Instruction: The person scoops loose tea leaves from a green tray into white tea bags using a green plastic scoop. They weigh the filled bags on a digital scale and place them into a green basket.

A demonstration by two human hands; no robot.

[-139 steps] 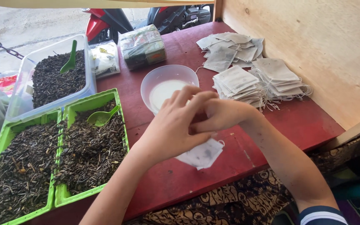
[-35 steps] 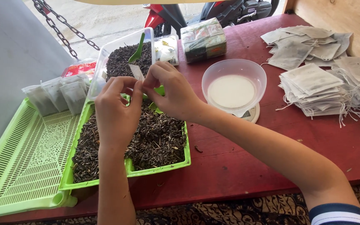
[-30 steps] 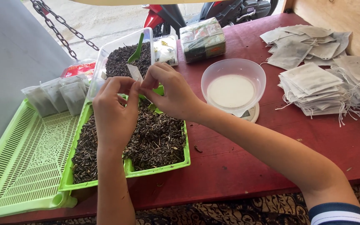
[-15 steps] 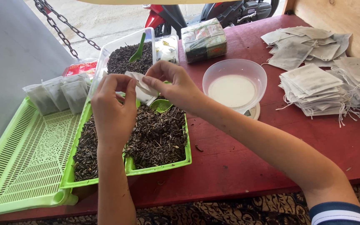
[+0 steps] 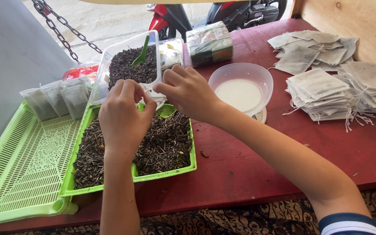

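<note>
With three filled sachets [image 5: 57, 99] already standing in the mesh tray [image 5: 22, 169], my left hand [image 5: 125, 122] and right hand [image 5: 188, 93] both pinch another white sachet [image 5: 151, 92] over the loose tea [image 5: 162, 143], while stacks of empty sachets [image 5: 323, 89] wait on the desk [image 5: 257, 161].

Left hand [image 5: 125, 117] and right hand [image 5: 188, 92] pinch white filter bag [image 5: 152, 92] over green tray [image 5: 193, 143] of dried leaves [image 5: 166, 143].

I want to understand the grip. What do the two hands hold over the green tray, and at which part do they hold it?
Both hands, left hand and right hand, pinch a small white tea bag at its upper edge; the fingers hide most of it.
</note>
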